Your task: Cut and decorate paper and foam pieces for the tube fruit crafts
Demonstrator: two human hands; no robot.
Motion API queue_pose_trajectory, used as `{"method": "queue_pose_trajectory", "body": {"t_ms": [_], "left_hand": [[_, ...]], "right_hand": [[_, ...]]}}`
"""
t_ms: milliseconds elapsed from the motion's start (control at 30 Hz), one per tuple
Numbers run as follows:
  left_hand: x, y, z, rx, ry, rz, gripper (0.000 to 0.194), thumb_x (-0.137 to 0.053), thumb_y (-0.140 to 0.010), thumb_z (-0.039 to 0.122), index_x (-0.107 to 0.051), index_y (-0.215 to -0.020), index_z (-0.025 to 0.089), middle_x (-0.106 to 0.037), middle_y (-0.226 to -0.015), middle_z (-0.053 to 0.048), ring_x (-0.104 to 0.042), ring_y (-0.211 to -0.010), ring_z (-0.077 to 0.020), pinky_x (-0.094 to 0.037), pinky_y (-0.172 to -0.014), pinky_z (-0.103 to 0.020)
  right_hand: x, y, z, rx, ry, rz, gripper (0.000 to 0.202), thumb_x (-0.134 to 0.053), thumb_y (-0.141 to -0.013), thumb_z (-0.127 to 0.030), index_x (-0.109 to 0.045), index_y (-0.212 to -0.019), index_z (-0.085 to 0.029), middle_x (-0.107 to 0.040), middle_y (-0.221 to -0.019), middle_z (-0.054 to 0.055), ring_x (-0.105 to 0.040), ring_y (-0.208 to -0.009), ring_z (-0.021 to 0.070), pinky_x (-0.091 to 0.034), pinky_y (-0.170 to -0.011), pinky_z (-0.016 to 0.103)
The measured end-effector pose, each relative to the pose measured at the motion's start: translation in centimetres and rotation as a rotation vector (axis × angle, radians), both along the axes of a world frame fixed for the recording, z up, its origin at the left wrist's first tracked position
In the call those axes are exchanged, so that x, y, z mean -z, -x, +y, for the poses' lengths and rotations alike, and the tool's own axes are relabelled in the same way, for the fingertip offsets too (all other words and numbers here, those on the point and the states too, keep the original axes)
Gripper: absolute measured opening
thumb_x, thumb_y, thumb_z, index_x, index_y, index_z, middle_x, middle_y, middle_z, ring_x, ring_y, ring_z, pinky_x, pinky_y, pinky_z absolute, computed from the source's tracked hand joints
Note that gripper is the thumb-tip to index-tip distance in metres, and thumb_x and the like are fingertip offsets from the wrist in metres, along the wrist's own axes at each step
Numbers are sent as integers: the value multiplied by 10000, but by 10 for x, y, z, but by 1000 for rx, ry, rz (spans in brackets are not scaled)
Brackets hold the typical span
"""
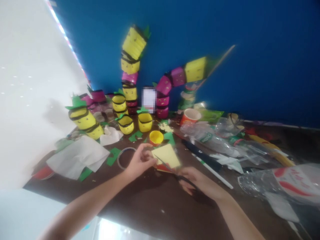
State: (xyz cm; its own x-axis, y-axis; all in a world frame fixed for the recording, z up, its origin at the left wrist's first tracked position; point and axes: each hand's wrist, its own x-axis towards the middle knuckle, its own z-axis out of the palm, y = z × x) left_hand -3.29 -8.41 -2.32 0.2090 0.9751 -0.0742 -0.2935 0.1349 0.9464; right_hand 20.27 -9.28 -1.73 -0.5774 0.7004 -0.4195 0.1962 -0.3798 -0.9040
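Left grip (143,157) pinched, right grip (195,180) curled, forearms (96,199) extended

Standing here, I see a dark brown tabletop (150,206) strewn with a broad white sheet (80,156), an angular green paper scrap (113,156), a thin greyish ring (118,160), a small round yellow cup (156,137) and, far right, a clear plastic bottle with a red-and-white label (296,181) on its side.

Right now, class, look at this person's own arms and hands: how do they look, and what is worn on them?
The left forearm and right forearm taper towards the wrists, with no sleeves in view. The left hand and right hand are gloveless. No watch or bracelet shows; blur could hide a ring or fine markings.
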Motion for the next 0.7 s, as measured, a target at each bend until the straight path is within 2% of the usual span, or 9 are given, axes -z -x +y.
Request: {"method": "queue_pose_trajectory", "body": {"t_ms": [200,367,467,567,700], "left_hand": [[-7,0,-1,-50,-31,207,244,-659,-706,345,-589,-764,119,-589,-602,-4,-549,-550,-100,-438,-566,-222],[-8,6,1,-87,-158,344,267,-606,-746,332,-583,-579,125,-522,-618,-6,-494,-600,-97,-385,-594,-217],[-1,7,3,-71,-132,275,261,-615,-730,317,-568,-558,127,-496,-630,0,-468,-591,-89,-365,-589,-219],[4,6,6,-41,-29,154,240,-622,-709,300,-560,-558,124,-475,-585,9,-440,-555,-82,-354,-570,-224],[3,4,8,37,118,-52,219,-626,-683,254,-528,-539,121,-416,-522,28,-398,-521,-72,-334,-543,-220]], "right_hand": [[-8,3,2,-29,-7,-34,427,-620,-678,-535,-550,-832,-144,-377,-460,-88,-414,-426,80,-348,-453,224],[-7,1,3,-51,-7,-35,426,-595,-701,-542,-557,-821,-135,-382,-465,-80,-402,-423,78,-351,-458,227],[-5,0,2,-42,7,-44,438,-607,-696,-531,-559,-871,-133,-398,-474,-78,-396,-417,77,-353,-459,229],[-6,1,2,-47,37,-45,421,-618,-692,-510,-557,-878,-137,-403,-469,-81,-401,-418,79,-352,-460,228],[-8,3,0,-41,60,-59,425,-637,-670,-515,-529,-842,-142,-426,-474,-78,-421,-433,80,-344,-468,224]]}}
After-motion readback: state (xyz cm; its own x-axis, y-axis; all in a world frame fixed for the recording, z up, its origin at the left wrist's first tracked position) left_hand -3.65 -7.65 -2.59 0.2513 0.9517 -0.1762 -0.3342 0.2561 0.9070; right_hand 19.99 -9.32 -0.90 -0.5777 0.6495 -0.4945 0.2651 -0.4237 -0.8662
